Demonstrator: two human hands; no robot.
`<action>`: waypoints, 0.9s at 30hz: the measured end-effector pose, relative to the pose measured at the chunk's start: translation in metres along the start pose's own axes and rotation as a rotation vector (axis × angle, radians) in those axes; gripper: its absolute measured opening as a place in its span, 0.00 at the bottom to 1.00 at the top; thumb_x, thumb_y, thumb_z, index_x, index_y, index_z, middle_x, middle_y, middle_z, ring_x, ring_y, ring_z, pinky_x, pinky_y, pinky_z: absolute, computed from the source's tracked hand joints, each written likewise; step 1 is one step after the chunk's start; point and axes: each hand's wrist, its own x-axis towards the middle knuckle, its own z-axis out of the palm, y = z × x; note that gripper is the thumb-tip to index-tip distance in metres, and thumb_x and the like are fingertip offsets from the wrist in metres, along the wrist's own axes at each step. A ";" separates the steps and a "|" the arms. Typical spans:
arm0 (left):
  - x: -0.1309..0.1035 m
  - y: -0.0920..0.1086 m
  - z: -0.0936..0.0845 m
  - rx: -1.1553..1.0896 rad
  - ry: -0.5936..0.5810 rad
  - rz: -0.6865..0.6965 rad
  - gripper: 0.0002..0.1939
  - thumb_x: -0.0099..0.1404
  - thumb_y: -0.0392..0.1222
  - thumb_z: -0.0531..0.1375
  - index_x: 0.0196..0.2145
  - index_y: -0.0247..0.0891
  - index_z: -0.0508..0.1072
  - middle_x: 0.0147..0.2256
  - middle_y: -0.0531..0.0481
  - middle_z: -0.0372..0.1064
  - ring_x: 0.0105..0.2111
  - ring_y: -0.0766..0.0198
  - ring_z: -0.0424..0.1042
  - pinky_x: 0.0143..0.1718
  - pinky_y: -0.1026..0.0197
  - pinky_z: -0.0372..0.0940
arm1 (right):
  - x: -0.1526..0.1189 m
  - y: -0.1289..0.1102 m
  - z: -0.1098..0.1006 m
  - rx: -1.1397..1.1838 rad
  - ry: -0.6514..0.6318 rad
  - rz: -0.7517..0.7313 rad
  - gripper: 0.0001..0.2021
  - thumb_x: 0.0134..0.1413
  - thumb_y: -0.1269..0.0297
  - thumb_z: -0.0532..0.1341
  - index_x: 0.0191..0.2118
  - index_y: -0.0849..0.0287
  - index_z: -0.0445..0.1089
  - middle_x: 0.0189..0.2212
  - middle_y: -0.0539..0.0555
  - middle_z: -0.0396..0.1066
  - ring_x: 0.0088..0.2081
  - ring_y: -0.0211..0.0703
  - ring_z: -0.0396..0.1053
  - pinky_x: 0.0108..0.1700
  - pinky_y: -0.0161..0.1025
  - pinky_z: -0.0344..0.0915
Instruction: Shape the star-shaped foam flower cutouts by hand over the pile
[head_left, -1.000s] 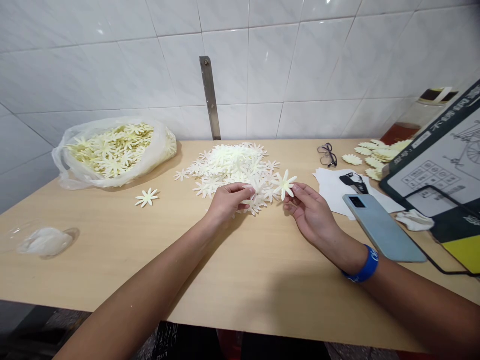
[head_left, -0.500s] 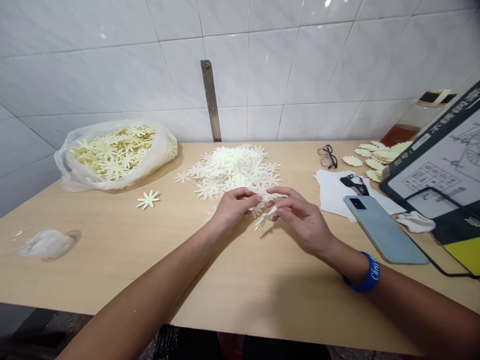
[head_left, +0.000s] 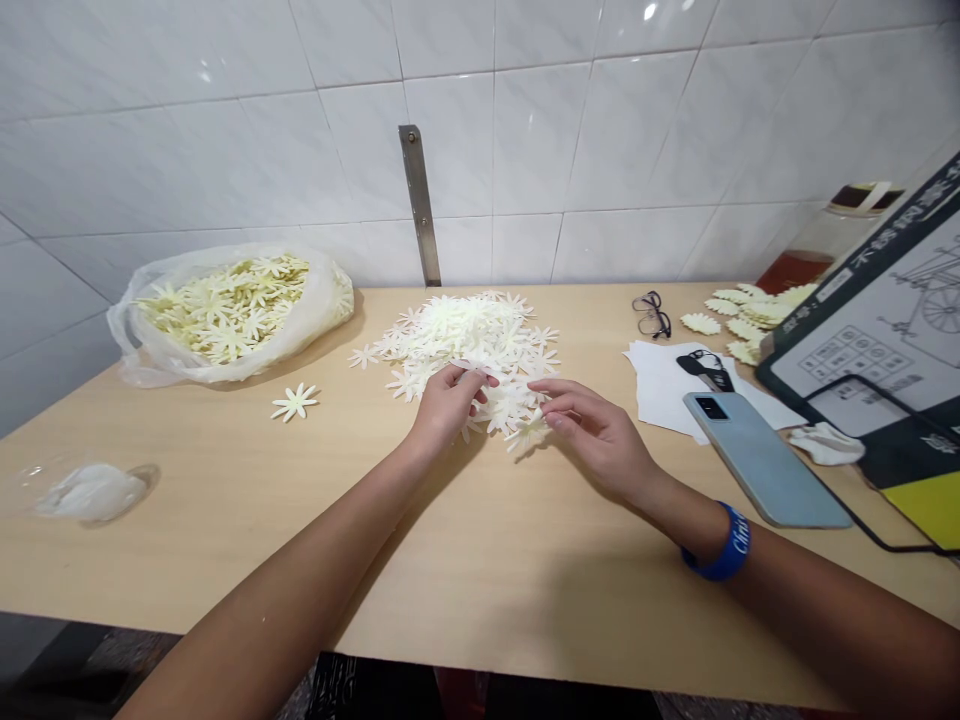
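Note:
A heap of white, many-petalled flower cut-outs (head_left: 472, 330) lies in the middle of the table. At its front edge is my left hand (head_left: 448, 405), thumb and fingers pressed together; what they pinch, if anything, blends into the white petals behind. My right hand (head_left: 600, 435) pinches a pale yellowish flower cut-out (head_left: 528, 432) by one side, held just above the tabletop with its petals pointing left. A single cream flower cut-out (head_left: 295, 402) lies by itself to the left of the heap.
At the back left sits a plastic bag (head_left: 330, 295) full of yellowish flower cut-outs. A small clear bag (head_left: 90, 490) with white stuff is at the left. On the right are glasses (head_left: 651, 315), paper (head_left: 660, 390), a phone (head_left: 765, 460), scalloped pieces (head_left: 750, 318), a jar (head_left: 810, 250) and a printed box (head_left: 877, 330).
My hands have drawn apart. The left has moved a little left, to the heap, while the right stays nearly in place with its flower cut-out.

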 end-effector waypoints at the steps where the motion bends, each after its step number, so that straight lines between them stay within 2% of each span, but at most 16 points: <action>1: 0.002 -0.002 -0.002 0.092 0.033 0.029 0.08 0.58 0.44 0.60 0.31 0.37 0.74 0.37 0.46 0.74 0.31 0.64 0.69 0.31 0.62 0.62 | 0.000 0.000 0.000 0.001 0.005 0.006 0.06 0.61 0.63 0.60 0.35 0.52 0.75 0.54 0.56 0.69 0.57 0.51 0.64 0.53 0.48 0.66; 3: 0.007 -0.006 -0.005 0.254 0.099 0.093 0.11 0.60 0.45 0.59 0.38 0.39 0.75 0.40 0.46 0.74 0.35 0.60 0.70 0.37 0.58 0.64 | 0.000 -0.001 0.000 -0.011 0.039 -0.005 0.06 0.60 0.63 0.61 0.35 0.51 0.75 0.58 0.55 0.65 0.60 0.51 0.61 0.54 0.48 0.65; 5: 0.009 -0.010 -0.007 0.376 0.148 0.179 0.16 0.62 0.47 0.57 0.46 0.41 0.73 0.47 0.44 0.72 0.42 0.56 0.71 0.44 0.54 0.64 | 0.001 -0.001 -0.001 -0.030 0.085 -0.009 0.06 0.60 0.63 0.61 0.34 0.52 0.76 0.54 0.55 0.67 0.57 0.51 0.63 0.51 0.46 0.66; 8: 0.006 -0.010 -0.007 0.508 0.179 0.375 0.17 0.64 0.46 0.56 0.49 0.41 0.72 0.55 0.43 0.66 0.55 0.53 0.64 0.56 0.51 0.58 | 0.002 0.000 0.000 0.008 0.128 0.091 0.06 0.57 0.60 0.63 0.32 0.54 0.75 0.41 0.55 0.71 0.42 0.46 0.70 0.35 0.39 0.68; 10: 0.000 -0.006 -0.005 0.530 0.146 0.504 0.14 0.66 0.45 0.55 0.45 0.40 0.75 0.54 0.44 0.67 0.57 0.54 0.63 0.60 0.51 0.55 | 0.003 0.001 0.000 0.073 0.138 0.212 0.07 0.55 0.58 0.65 0.31 0.55 0.75 0.35 0.53 0.72 0.30 0.40 0.67 0.27 0.36 0.64; 12: -0.007 -0.001 -0.001 0.485 0.048 0.556 0.13 0.68 0.45 0.54 0.40 0.40 0.76 0.48 0.45 0.72 0.52 0.56 0.68 0.57 0.54 0.59 | 0.003 0.002 0.001 0.136 0.145 0.305 0.09 0.52 0.57 0.66 0.30 0.57 0.74 0.30 0.51 0.71 0.24 0.36 0.63 0.24 0.36 0.61; 15: -0.018 0.003 0.007 0.345 -0.140 0.479 0.15 0.68 0.49 0.53 0.38 0.39 0.77 0.41 0.46 0.75 0.44 0.58 0.72 0.47 0.58 0.65 | 0.003 0.003 0.002 0.199 0.160 0.368 0.11 0.49 0.55 0.68 0.29 0.58 0.75 0.25 0.50 0.69 0.24 0.36 0.63 0.25 0.36 0.61; 19: -0.025 0.002 0.015 0.255 -0.264 0.404 0.14 0.62 0.49 0.62 0.44 0.42 0.76 0.46 0.47 0.74 0.43 0.59 0.72 0.45 0.60 0.66 | 0.003 0.003 0.003 0.261 0.161 0.401 0.12 0.48 0.54 0.69 0.29 0.58 0.75 0.24 0.49 0.69 0.24 0.36 0.64 0.26 0.35 0.61; 23: -0.026 0.001 0.017 0.240 -0.242 0.438 0.20 0.58 0.46 0.66 0.48 0.44 0.72 0.49 0.47 0.70 0.47 0.59 0.70 0.47 0.59 0.66 | 0.003 0.001 0.003 0.300 0.171 0.423 0.12 0.46 0.54 0.70 0.28 0.58 0.75 0.25 0.50 0.69 0.24 0.36 0.64 0.25 0.35 0.63; 27: -0.025 0.002 0.016 0.333 -0.119 0.649 0.13 0.60 0.42 0.64 0.44 0.43 0.70 0.47 0.46 0.69 0.50 0.58 0.67 0.49 0.57 0.64 | 0.003 0.000 0.004 0.330 0.177 0.424 0.12 0.47 0.54 0.70 0.28 0.59 0.74 0.23 0.50 0.69 0.24 0.37 0.65 0.27 0.36 0.65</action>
